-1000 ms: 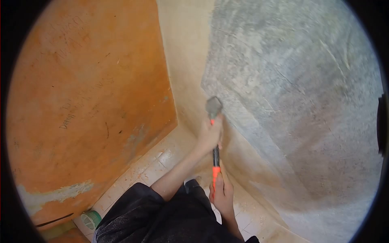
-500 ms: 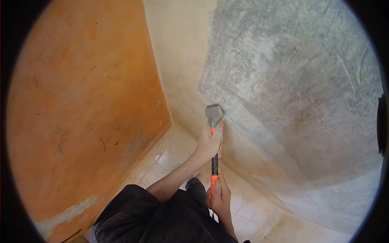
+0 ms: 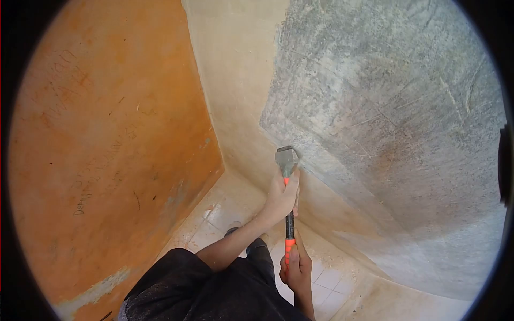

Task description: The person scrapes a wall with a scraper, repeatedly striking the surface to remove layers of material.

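Observation:
I hold a long-handled scraper (image 3: 289, 224) with a grey metal head and an orange and black grip. My left hand (image 3: 281, 198) is closed around it just below the head. Lower down, my right hand (image 3: 297, 266) wraps the orange end of the handle. The scraper's head is against or very close to the wall (image 3: 375, 107), by the slanted border between its rough grey stripped area and a smooth cream-coloured part (image 3: 235, 80); exact contact of the blade cannot be made out.
An orange wall (image 3: 123, 107) with scribbled writing and a bare patch near its bottom stands at my left, meeting the cream wall in a corner. Pale floor tiles (image 3: 326, 278) carry dust and flakes. My dark shoe (image 3: 258, 245) is near the wall's foot.
The scraper and both hands have shifted slightly down and to the right in view. The view itself has moved a little. Both hands keep their grip.

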